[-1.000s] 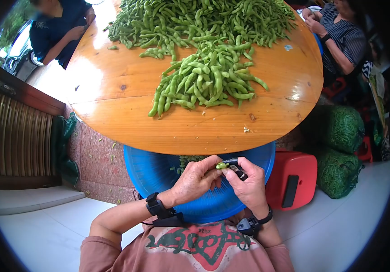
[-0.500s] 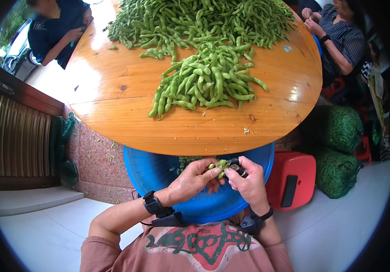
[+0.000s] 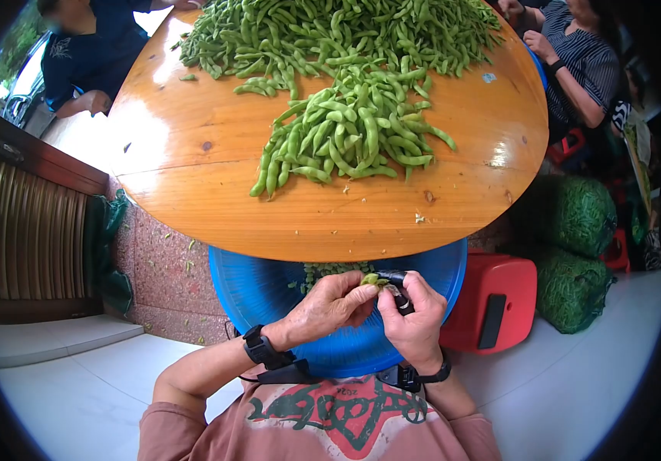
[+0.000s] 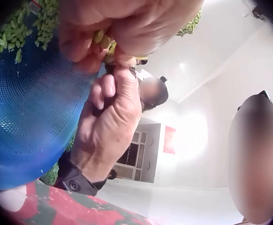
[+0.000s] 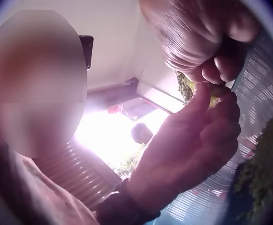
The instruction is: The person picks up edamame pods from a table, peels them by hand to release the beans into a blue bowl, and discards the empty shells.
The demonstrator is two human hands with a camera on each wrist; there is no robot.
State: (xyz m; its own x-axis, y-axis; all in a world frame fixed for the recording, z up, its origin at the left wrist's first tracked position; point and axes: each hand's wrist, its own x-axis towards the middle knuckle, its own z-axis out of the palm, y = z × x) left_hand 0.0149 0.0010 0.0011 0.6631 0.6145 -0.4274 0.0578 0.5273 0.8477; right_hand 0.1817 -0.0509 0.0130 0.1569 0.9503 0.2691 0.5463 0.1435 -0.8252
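Observation:
Over a blue plastic basket (image 3: 240, 288), both hands meet at a green soybean pod (image 3: 372, 280). My left hand (image 3: 329, 306) pinches the pod between thumb and fingers. From the other side my right hand (image 3: 418, 316), with black coverings (image 3: 402, 301) on its thumb and forefinger, grips the same pod. Pale green beans (image 4: 99, 37) show between the fingers in the left wrist view. Shelled beans (image 4: 15, 35) lie in the basket below. The fingers hide much of the pod.
A wooden table (image 3: 269, 223) ahead carries a small heap of pods (image 3: 353, 134) and a larger pile (image 3: 346, 34) behind it. A red stool (image 3: 492, 300) and full green net bags (image 3: 572, 288) stand at right. Two other people sit at the table's sides.
Half a second ago several beans showed between my fingers; now mostly husk shows there. My right wrist has swung slightly left. The person at upper left has stretched an arm towards the pile.

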